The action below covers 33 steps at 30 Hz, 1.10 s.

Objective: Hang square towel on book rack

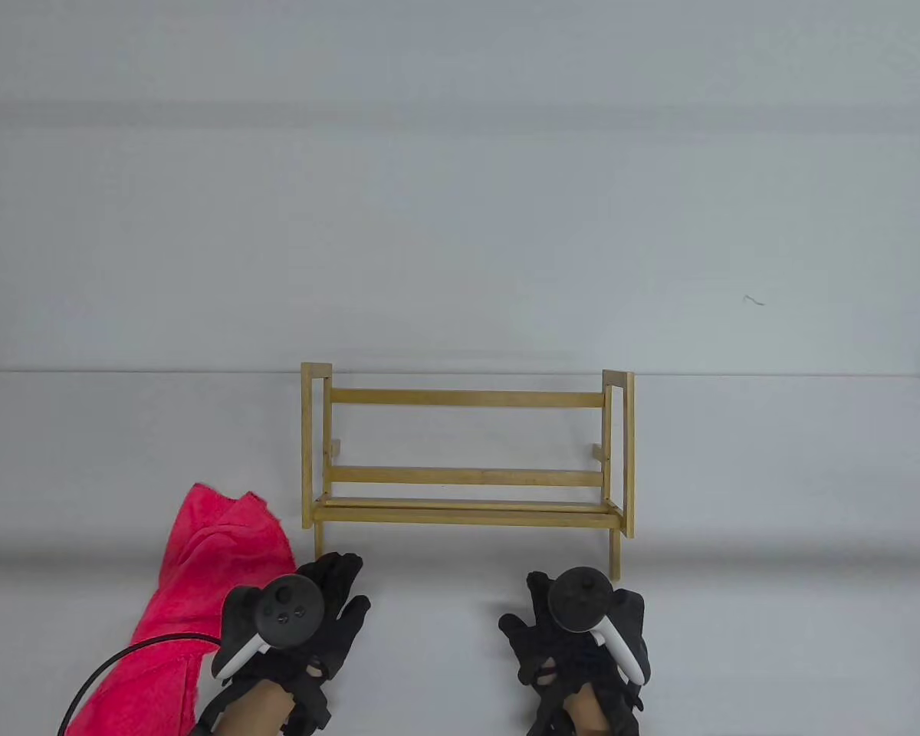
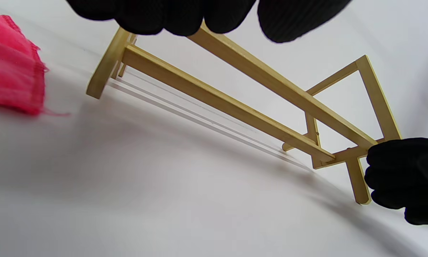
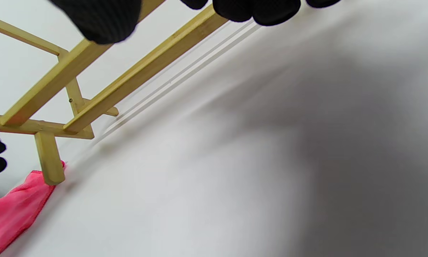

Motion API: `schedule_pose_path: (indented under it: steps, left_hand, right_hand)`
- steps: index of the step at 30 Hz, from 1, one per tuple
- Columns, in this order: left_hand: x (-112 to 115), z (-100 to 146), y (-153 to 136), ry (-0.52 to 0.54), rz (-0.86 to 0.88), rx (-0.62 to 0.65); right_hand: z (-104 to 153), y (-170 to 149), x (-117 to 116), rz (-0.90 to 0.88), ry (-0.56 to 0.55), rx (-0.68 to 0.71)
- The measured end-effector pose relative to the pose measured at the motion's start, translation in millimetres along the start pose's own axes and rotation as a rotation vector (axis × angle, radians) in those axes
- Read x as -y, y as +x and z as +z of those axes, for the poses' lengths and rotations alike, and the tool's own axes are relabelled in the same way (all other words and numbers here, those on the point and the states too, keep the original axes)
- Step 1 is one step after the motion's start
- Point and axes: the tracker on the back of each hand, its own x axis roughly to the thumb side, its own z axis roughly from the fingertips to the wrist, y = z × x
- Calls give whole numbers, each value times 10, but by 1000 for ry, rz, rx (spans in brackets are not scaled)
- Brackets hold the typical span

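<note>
A wooden book rack [image 1: 466, 460] is seen standing upright on the white table [image 1: 774, 498], near the table's middle, with two horizontal rails across its back and a slatted shelf at the front. A pink square towel [image 1: 192, 590] is seen lying crumpled on the table to the left of the rack, just beside its front left leg and not hung on any rail; its near end runs off the bottom edge of the table view. A black cable [image 1: 115, 663] is laid across the towel's lower part.

The left hand [image 1: 307, 621] is placed on the table in front of the rack's left end, with its fingers stretched forward and loosely spread; nothing is held in it, and the towel lies just beside it on its left. In the left wrist view the fingertips [image 2: 156, 16] are seen hanging before the rack [image 2: 242, 103], with the towel [image 2: 12, 67] at the far left edge.

The right hand [image 1: 575, 632] is placed in front of the rack's right end, close to its front right leg, fingers extended and apart, with nothing gripped. In the right wrist view its fingertips [image 3: 103, 21] are shown above the rack's rails [image 3: 92, 89], and a corner of the towel [image 3: 14, 210] is visible beyond the rack's leg. Whether either hand's fingers touch the rack cannot be told
</note>
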Motion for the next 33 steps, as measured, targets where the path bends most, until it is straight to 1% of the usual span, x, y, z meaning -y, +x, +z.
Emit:
schedule_pose_path:
  steps: [9,19,33]
  left_hand:
    - [-42,31,-44,16,32,-10]
    - [-37,3,-57,7,54,0]
    - [-47,18,-19,17,45,38]
  right_hand:
    - [0,13,-13,6,7,6]
    - [-49,-28,-36,30,15,-27]
    - [-26,8,-49,38,24,-17]
